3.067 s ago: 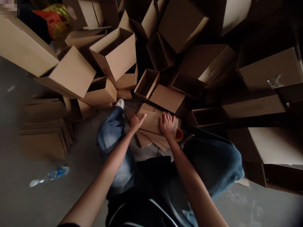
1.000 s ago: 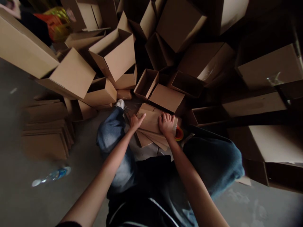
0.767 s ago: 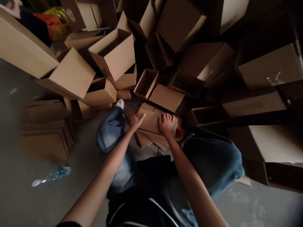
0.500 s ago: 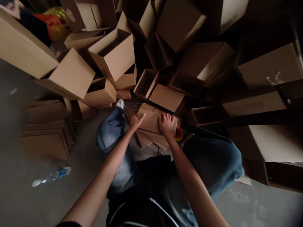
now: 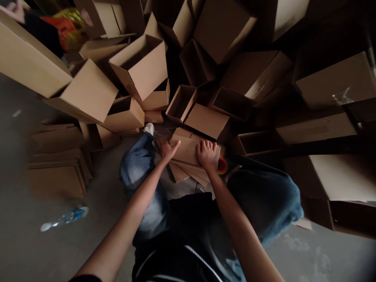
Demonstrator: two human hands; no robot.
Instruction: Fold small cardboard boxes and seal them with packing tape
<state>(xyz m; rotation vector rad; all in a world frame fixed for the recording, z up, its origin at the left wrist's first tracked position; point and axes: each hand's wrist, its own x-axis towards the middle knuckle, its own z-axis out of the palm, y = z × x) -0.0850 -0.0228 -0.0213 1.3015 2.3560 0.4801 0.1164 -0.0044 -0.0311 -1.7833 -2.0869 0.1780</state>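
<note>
Boxes (image 5: 148, 70) are crowding the floor (image 5: 108, 235). Between the knees (image 5: 133, 166), a cardboard piece (image 5: 187, 150) is topping a pile (image 5: 178, 173) — the right hand (image 5: 207, 153) is lying spread across it, the left hand (image 5: 168, 151) is touching its end, grip unclear. Neither is shifting — work is seemingly pausing.

Straight ahead of me, at twelve o'clock, a flat brown cardboard piece (image 5: 188, 152) lies under my fingers (image 5: 209, 145), plain on top and longer from nine to three than from twelve to six. It sits slightly turned, its three o'clock end a little nearer me, with a shiny strip (image 5: 217, 153) along that end. Beneath it are flat cardboard sheets (image 5: 178, 172), loosely piled, their corners fanning out toward six o'clock; more brown board shows past its twelve o'clock edge.
</note>
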